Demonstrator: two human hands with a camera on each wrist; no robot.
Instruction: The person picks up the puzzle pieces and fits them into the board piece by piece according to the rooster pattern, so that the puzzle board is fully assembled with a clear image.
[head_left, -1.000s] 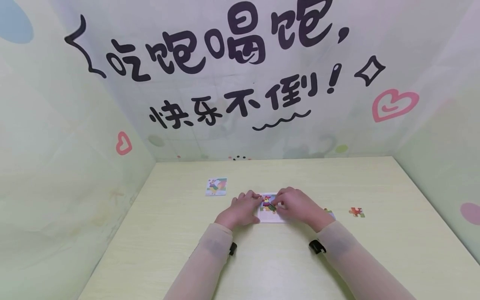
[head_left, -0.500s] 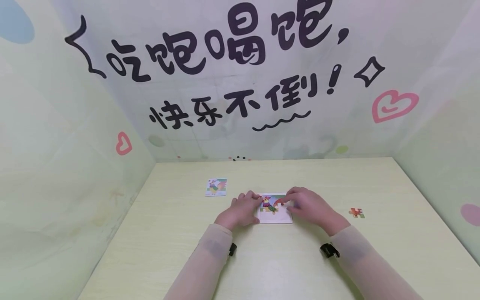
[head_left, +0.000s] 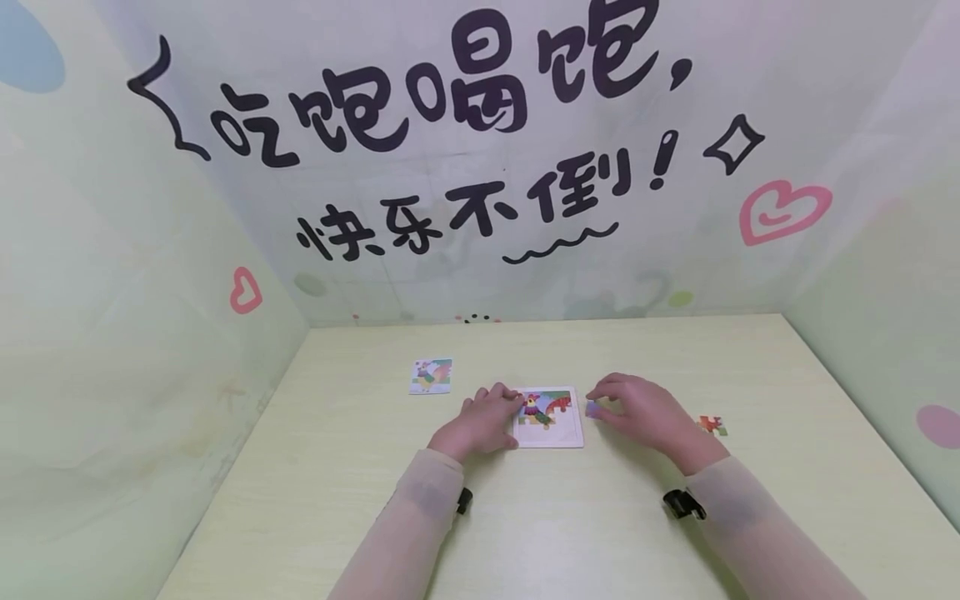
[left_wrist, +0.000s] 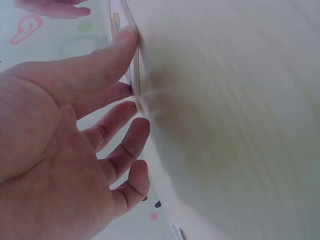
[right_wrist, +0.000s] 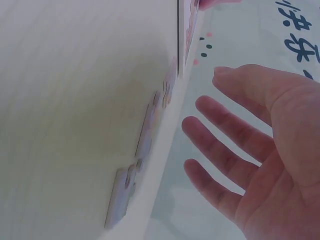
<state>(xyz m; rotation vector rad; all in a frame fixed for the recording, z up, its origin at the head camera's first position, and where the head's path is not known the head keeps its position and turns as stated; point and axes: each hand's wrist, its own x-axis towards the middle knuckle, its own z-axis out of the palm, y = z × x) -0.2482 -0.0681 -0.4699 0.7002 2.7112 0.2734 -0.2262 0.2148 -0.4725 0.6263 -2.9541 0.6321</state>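
Observation:
A jigsaw board [head_left: 551, 437] with a white frame lies flat on the table, a partly assembled rooster picture [head_left: 538, 410] at its upper left. My left hand [head_left: 480, 421] holds the board at its left side, thumb near the lower corner and fingers near the upper one. To the right of the board, my right hand [head_left: 647, 414] hovers low with fingers spread apart. A bluish puzzle piece [head_left: 592, 409] shows by its fingertips. In the right wrist view several loose pieces [right_wrist: 147, 127] lie on the table below the hand, and no piece sits between its fingers.
A small rooster picture card [head_left: 431, 377] lies at the back left of the table [head_left: 525, 533]. An orange and green puzzle piece [head_left: 712, 425] is right of my right hand, partly behind it. Printed fabric walls [head_left: 480, 283] enclose the table's back and sides.
My right hand has drawn back from the board to the right, uncovering its right side and a red tail piece in the picture. The left hand stays at the board's left side.

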